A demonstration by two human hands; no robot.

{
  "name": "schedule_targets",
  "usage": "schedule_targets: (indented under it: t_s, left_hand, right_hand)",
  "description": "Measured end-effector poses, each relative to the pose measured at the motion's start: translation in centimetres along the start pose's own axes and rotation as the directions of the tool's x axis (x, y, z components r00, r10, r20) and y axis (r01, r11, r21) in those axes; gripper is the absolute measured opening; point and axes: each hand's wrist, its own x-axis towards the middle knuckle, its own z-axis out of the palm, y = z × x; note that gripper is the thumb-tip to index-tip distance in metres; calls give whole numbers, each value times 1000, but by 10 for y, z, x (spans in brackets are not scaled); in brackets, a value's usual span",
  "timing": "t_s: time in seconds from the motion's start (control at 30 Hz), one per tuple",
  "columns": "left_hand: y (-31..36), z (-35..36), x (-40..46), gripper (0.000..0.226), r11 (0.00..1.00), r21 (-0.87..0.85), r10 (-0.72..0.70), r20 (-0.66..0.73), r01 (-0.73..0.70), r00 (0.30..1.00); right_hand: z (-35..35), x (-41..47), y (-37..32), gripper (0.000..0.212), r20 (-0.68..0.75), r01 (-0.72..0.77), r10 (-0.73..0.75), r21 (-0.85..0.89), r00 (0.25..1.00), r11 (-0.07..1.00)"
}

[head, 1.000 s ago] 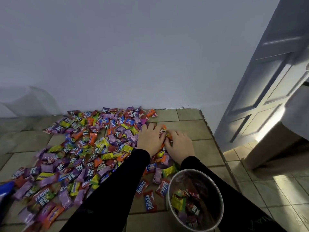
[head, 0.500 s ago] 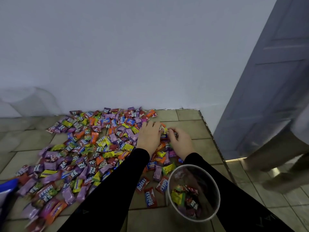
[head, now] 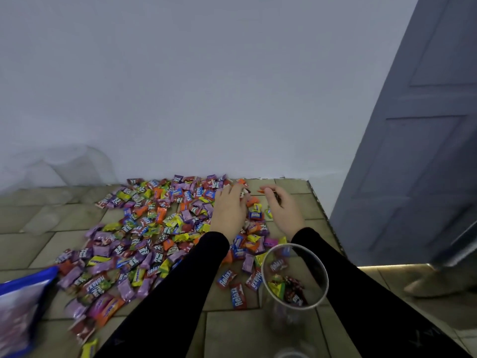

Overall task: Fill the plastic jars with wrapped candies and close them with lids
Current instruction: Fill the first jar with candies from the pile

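Observation:
A wide pile of wrapped candies (head: 144, 236) in purple, orange, yellow and red covers the tiled floor by the wall. My left hand (head: 229, 210) lies palm down on the pile's right edge, fingers curled over candies. My right hand (head: 284, 210) is lifted a little beside it, with candies pinched in its fingers. A clear plastic jar (head: 294, 277) stands open near my right forearm, with a few candies at its bottom. No lid is in view.
A blue and white candy bag (head: 23, 311) lies at the lower left. A crumpled clear plastic bag (head: 59, 169) rests against the white wall. A grey door (head: 418, 140) stands at the right, with another person's foot (head: 436, 282) below it.
My hands have drawn apart at the pile's far right edge, and the right hand has lifted with candies. The grey door has swung and covers more of the right side.

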Motion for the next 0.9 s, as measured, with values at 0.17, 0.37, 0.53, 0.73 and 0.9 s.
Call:
schedule_targets:
  t_s: [0.17, 0.37, 0.53, 0.73, 0.9]
  left_hand:
    - [17, -14, -5, 25, 997, -73, 12, -109, -20, 994]
    - [41, -30, -14, 19, 955, -293, -5, -170, -46, 985]
    - [74, -55, -32, 10, 865, -499, -33, -156, -50, 987]
    - [102, -74, -70, 12, 779, -624, -54, -177, -69, 983]
    - [115, -76, -103, 15, 746, -657, -43, -212, -110, 976]
  right_hand:
    - [-15, -2, -19, 20, -47, 65, -62, 64, 997, 996]
    - [-35, -14, -53, 21, -118, 122, -103, 167, 988, 978]
    - [-45, -34, -83, 22, -148, 154, -122, 231, 981, 961]
    - [-51, -72, -106, 25, -150, 145, -102, 310, 983, 940]
    - [-53, -97, -111, 23, -127, 126, -88, 327, 988, 936]
